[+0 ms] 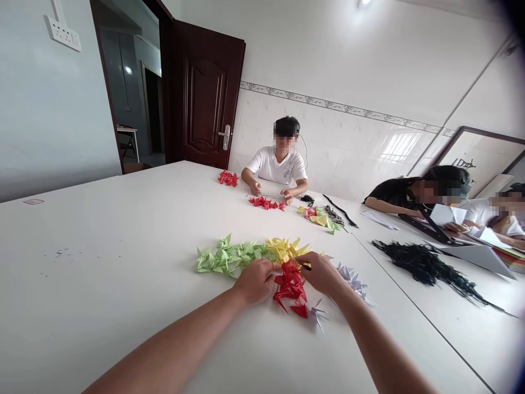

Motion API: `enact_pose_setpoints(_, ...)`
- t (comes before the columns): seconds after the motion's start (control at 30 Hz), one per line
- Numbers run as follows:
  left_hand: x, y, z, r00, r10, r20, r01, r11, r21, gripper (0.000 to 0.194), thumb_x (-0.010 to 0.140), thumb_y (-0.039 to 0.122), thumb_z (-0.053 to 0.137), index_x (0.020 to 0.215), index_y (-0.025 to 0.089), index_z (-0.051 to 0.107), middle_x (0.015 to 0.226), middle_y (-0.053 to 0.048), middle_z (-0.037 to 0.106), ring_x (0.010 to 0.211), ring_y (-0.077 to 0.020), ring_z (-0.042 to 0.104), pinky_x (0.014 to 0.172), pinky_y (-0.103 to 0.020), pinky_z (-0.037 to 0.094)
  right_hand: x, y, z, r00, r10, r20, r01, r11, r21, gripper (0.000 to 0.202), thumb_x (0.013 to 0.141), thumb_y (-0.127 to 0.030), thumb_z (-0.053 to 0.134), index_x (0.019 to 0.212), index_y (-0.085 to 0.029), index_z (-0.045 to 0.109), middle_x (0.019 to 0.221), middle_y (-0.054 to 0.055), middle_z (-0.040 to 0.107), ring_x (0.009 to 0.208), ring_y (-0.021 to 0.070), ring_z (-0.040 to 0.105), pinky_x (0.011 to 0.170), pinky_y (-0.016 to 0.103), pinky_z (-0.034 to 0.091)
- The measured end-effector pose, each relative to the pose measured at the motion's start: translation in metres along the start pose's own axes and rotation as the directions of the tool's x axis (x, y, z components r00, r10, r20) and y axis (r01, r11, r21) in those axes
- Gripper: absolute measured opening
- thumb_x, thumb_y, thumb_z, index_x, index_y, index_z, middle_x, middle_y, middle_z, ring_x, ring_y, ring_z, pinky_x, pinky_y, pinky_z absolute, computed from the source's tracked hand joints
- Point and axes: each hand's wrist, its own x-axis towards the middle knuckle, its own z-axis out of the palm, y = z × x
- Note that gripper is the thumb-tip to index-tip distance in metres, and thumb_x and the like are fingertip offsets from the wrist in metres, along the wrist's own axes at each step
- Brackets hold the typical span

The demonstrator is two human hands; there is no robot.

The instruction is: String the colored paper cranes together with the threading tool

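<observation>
Red folded papers [291, 285] | between left fingers [268, 267] and right fingers [310, 261] | on tabletop [123, 306]

A ceiling lamp [364, 3] glares brightly; wall tiles [396, 146] gleam; the right corners are black.

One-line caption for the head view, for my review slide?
Left hand and right hand at red folded-paper cranes on a white table.

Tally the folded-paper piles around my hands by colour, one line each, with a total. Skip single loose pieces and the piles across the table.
Green pile: 1
Yellow pile: 1
Red pile: 1
Lilac pile: 1
Total: 4
</observation>
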Motion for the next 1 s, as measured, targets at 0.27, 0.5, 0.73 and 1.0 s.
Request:
enact_pose_setpoints(0.27,0.001,-0.003,0.002,0.999,0.03,-0.013,-0.03,0.999,-0.012,0.038,0.076,0.011,0.042,0.105,0.023,0.063,0.104,-0.003,0.065,0.101,-0.0204,0.054,0.09,-0.032,0.042,-0.011,-0.003,-0.005,0.992,-0.075,0.101,0.063,0.991,0.117,0.019,0.072,-0.021,0.051,0.073,-0.021,0.07,0.069,-0.001,0.067,0.061,0.0131,0.056,0.055,0.02,0.037)
enact_pose_setpoints(0.5,0.002,-0.005,0.003,1.0,-0.021,-0.022,0.019,0.998,-0.06,0.037,0.074,0.01,0.042,0.103,0.019,0.064,0.105,-0.005,0.064,0.104,-0.0195,0.054,0.093,-0.031,0.041,-0.023,0.03,-0.02,0.991,0.117,-0.064,-0.106,0.982,0.156,0.033,0.079,-0.035,0.043,0.091,-0.017,0.068,0.078,0.003,0.068,0.064,0.016,0.057,0.059,0.024,0.04)
enact_pose_setpoints(0.73,0.005,-0.003,0.001,0.998,-0.054,-0.02,0.051,0.993,-0.103,0.033,0.072,0.01,0.043,0.096,0.018,0.066,0.1,-0.005,0.065,0.099,-0.0188,0.057,0.09,-0.028,0.044,-0.037,0.034,-0.008,0.992,0.114,-0.05,-0.108,0.987,0.122,0.021,0.073,-0.03,0.05,0.066,-0.019,0.067,0.063,0.0,0.064,0.058,0.0144,0.054,0.053,0.023,0.036)
enact_pose_setpoints(1.0,0.003,0.0,-0.002,0.998,-0.06,-0.006,0.058,0.987,-0.148,0.03,0.075,0.012,0.043,0.091,0.018,0.067,0.096,-0.003,0.068,0.091,-0.0166,0.062,0.083,-0.025,0.048,-0.038,0.04,-0.02,0.959,0.212,-0.19,-0.179,0.968,0.176,0.029,0.078,-0.039,0.046,0.086,-0.021,0.068,0.075,0.002,0.067,0.066,0.0176,0.057,0.057,0.024,0.038)
